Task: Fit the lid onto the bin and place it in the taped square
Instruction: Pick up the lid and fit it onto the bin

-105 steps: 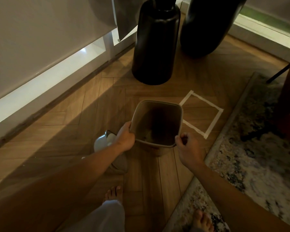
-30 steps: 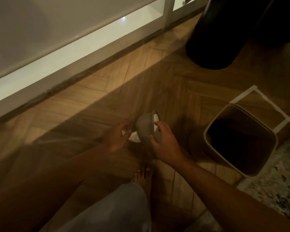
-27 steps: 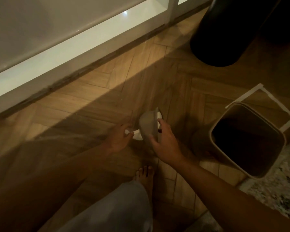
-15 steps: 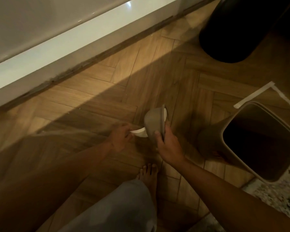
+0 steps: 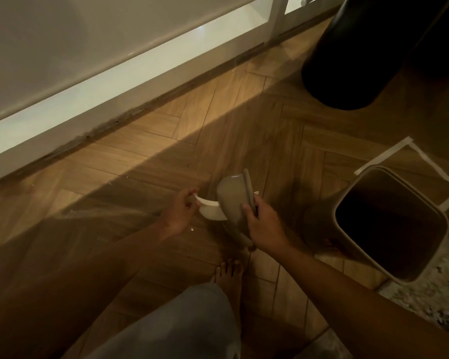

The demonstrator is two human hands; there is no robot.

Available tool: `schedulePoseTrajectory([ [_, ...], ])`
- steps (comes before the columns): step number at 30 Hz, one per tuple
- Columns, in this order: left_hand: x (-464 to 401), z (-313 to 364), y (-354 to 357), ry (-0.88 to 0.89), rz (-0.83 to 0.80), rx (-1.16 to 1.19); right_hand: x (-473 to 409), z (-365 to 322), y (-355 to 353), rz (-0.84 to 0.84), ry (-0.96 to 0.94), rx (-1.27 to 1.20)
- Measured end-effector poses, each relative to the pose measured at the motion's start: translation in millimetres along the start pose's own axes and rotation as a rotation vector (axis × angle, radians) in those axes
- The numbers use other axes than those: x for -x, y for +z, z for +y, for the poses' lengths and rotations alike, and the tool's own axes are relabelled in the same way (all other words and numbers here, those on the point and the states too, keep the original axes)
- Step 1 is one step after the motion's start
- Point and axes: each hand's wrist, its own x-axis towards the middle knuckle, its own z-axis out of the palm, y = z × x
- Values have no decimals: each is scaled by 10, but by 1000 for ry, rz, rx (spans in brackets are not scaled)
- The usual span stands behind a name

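Smooth beige plastic swing lid (image 5: 233, 200), tilted on edge: right hand (image 5: 263, 226) clasps its frame, left hand (image 5: 179, 211) pinches its white rim; open square beige bin (image 5: 423, 260) apart

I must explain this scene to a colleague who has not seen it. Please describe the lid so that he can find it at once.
Start at the open beige bin on the wooden floor, at the right, beside the taped square. Look left to the two hands: the lid is the beige domed piece, tilted up on edge, gripped by the right hand. The left hand holds its white rim part; nothing else nearby is domed.
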Motion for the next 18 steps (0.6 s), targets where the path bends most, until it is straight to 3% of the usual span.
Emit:
schedulePoseTrajectory([
  [12, 361, 293, 318, -56, -112, 118, 197, 221, -363, 12, 194, -265],
  [18, 377, 515, 480, -79, -83, 104, 299, 276, -554, 44, 200, -453],
])
